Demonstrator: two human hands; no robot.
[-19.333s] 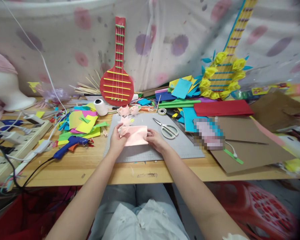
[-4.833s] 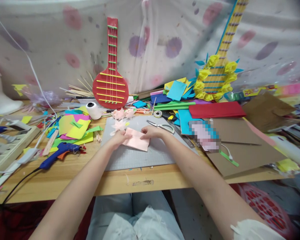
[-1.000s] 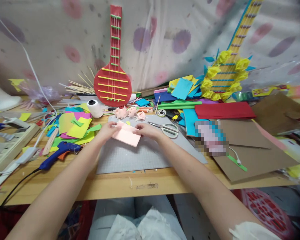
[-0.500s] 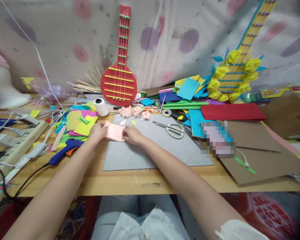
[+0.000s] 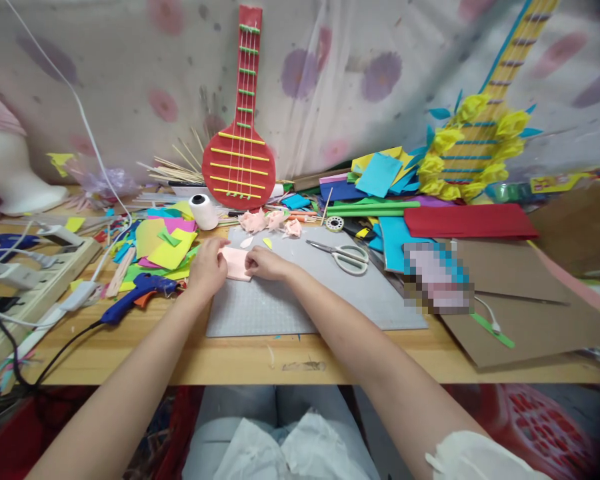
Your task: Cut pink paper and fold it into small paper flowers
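Left hand (image 5: 209, 267) and right hand (image 5: 267, 263) clamp pink paper (image 5: 237, 264), partly hiding its ends; yellow guitar (image 5: 469, 150) cut off above.

We can read no words, brands or numbers here. On the yellow packet with red patches (image 5: 555, 183) at the back right of the light wooden table (image 5: 260, 363), we see print, but it is too small and blurred for us to make out. We find faint grid lines on the grey rectangular cutting mat (image 5: 255, 310), with no numeral legible to us. Coarse pixel squares cover the pale pink oblong object (image 5: 437, 277), so any lettering there is hidden from us.
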